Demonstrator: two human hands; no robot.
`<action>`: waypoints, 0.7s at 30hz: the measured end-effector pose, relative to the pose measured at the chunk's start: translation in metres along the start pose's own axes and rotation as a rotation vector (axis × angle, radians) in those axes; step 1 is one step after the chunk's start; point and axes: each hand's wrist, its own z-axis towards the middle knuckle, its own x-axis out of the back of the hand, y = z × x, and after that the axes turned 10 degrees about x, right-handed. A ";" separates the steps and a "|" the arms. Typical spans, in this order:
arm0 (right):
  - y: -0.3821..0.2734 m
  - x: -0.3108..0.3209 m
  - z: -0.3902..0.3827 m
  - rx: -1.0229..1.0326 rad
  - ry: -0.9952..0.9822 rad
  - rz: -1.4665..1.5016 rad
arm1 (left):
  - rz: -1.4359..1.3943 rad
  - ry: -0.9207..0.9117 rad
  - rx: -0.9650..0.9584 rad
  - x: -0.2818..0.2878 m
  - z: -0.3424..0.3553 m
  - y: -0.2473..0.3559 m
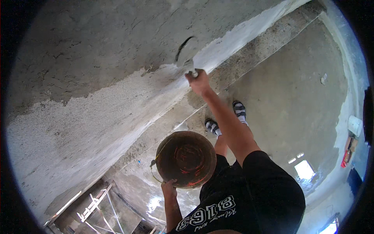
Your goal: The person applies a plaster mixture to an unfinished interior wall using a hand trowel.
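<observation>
Currently, a plastering trowel [188,51] is gripped by the curled right hand [198,82], blade at the partly plastered wall [78,50]; a dark bucket [209,158] is held at its rim by the left hand [169,188], fingers curled.

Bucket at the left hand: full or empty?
Looks empty, bar residue: the bucket's brown inner wall and ringed bottom show, with orange-red streaks and no visible load. The left hand grips its rim.

There's one bucket [186,159], one trowel [187,54] (and two sandals [239,109]).
</observation>
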 end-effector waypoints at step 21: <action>0.044 0.064 0.002 -0.173 -0.019 -0.510 | 0.031 -0.006 -0.023 -0.024 -0.003 0.007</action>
